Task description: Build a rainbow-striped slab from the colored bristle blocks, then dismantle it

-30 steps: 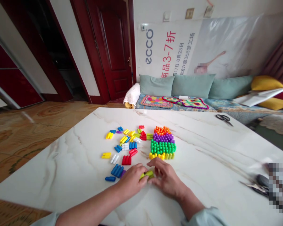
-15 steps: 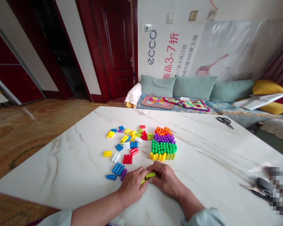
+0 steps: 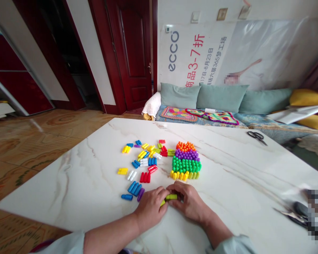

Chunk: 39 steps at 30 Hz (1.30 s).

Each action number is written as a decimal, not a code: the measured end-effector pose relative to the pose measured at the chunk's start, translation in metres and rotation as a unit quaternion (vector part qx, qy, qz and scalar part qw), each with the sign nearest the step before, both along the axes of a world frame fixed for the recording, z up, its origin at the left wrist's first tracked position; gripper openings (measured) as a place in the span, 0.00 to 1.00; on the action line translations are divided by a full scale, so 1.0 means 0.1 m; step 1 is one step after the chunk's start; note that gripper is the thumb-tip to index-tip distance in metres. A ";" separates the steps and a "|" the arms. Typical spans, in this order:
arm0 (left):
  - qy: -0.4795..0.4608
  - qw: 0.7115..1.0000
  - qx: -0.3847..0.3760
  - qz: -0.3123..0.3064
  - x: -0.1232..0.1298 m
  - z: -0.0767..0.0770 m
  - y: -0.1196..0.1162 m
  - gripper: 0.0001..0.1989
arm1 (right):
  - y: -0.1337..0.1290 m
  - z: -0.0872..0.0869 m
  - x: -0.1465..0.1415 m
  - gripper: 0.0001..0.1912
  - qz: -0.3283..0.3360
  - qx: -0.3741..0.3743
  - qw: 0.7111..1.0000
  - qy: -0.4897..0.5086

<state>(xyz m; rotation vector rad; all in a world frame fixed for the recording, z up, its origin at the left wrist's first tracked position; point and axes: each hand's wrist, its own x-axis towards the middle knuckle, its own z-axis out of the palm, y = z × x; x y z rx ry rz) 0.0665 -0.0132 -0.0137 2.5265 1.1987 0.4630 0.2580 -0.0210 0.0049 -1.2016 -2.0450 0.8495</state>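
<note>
My left hand (image 3: 154, 205) is closed round a yellow-green plastic peg block (image 3: 162, 203), mostly covered by the fingers. My right hand (image 3: 186, 198) pinches another yellow-green peg block (image 3: 172, 197), and the two pieces meet or nearly meet between the fingertips. Just beyond the hands lies a flat block of joined pegs in colour bands: yellow pegs (image 3: 178, 175) nearest me, green pegs (image 3: 187, 164), purple pegs (image 3: 187, 155) and orange pegs (image 3: 185, 146) farthest. Left of my left hand lie a purple peg (image 3: 141, 194) and blue pegs (image 3: 134, 188).
Loose peg blocks, among them red ones (image 3: 145, 177), white ones (image 3: 131, 175) and yellow ones (image 3: 122, 171), are scattered over the left middle of the white table (image 3: 82, 183). Black scissors (image 3: 257, 137) lie at the far right, another pair (image 3: 294, 215) nearer. A sofa (image 3: 172, 102) stands behind.
The whole view has shifted slightly, so everything sits a little farther right. Both hands keep their hold on the yellow-green pieces with hardly any movement.
</note>
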 end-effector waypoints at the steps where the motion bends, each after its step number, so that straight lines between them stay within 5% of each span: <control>1: -0.010 1.000 -0.002 -0.001 0.00 0.00 0.00 0.13 | 0.00 0.01 0.00 0.13 0.000 -0.003 1.000 0.001; 9: -0.119 0.990 -0.059 0.056 -0.01 0.02 0.05 0.18 | -0.01 0.01 0.00 0.22 -0.012 -0.028 0.998 0.045; 20: -0.119 0.990 -0.060 0.050 -0.01 0.02 0.07 0.03 | 0.00 0.02 0.03 0.08 0.011 0.036 0.998 0.058; 28: -0.148 0.986 -0.069 0.039 -0.01 0.05 0.08 0.03 | -0.03 -0.01 0.00 0.03 -0.051 -0.016 0.995 0.087; 39: -0.122 0.991 -0.041 0.030 -0.02 0.01 0.08 0.09 | -0.03 -0.02 0.01 0.04 -0.040 -0.016 0.995 0.087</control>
